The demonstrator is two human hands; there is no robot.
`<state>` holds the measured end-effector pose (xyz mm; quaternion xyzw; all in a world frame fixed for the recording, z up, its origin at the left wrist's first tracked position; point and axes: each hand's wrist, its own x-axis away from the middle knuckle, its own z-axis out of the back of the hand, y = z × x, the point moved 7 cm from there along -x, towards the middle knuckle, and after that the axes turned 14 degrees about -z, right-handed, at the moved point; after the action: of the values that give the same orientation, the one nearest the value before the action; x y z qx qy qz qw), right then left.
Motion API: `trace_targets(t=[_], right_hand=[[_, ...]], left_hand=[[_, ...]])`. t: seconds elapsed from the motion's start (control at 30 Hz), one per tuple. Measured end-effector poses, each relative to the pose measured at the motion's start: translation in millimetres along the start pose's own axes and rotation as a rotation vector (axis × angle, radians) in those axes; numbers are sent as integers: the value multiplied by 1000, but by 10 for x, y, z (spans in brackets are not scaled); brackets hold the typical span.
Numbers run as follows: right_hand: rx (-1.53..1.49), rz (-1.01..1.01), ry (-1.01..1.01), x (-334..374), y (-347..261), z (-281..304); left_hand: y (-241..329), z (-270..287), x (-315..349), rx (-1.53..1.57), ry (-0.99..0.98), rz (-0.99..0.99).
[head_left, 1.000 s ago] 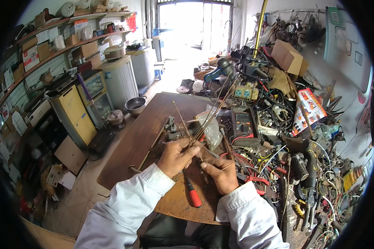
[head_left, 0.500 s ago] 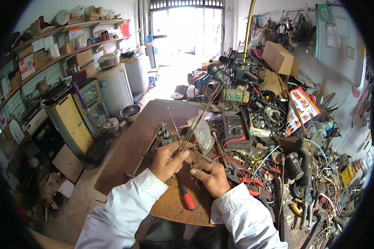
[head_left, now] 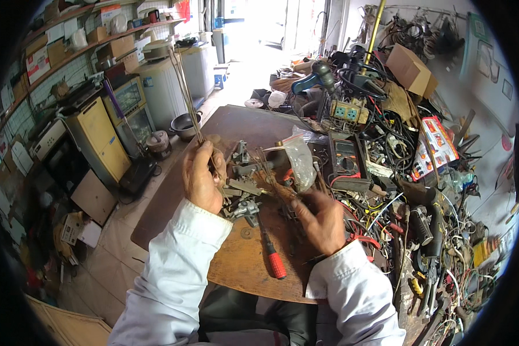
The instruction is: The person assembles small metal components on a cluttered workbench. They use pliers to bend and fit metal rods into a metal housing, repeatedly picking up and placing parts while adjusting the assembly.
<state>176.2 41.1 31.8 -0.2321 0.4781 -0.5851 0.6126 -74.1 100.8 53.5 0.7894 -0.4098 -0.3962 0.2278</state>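
Observation:
My left hand (head_left: 205,176) is raised over the left part of the table, closed around a bundle of long thin metal rods (head_left: 185,95) that point up and lean left. My right hand (head_left: 323,222) is lower, over the table's right side. Motion smears its fingers, and whether they grip anything is unclear. Thin brownish strips (head_left: 275,183) lie or stand just beyond its fingertips. Between my hands are small metal fittings (head_left: 247,209). A screwdriver with a red handle (head_left: 275,264) lies below them on the brown wooden table (head_left: 236,270).
A clear plastic bag (head_left: 300,161) and a multimeter (head_left: 346,155) are beyond my right hand. Tangled wires, pliers (head_left: 428,282) and tools crowd the right side. A cardboard box (head_left: 410,70) sits on the far pile. Cabinets (head_left: 101,158) and a black pan (head_left: 184,126) stand left.
My hands have moved apart: the left went up and left with the rods, which now lean left instead of right. My right hand shifted right. The view has turned slightly downward.

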Motion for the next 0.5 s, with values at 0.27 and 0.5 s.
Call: trace_targets(t=[0.27, 0.5], right_hand=[[769, 23, 164, -1018, 77, -290], [63, -89, 42, -1267, 386, 460]], left_hand=[[-65, -51, 59, 4, 8, 37], [51, -16, 53, 63, 34, 20]])
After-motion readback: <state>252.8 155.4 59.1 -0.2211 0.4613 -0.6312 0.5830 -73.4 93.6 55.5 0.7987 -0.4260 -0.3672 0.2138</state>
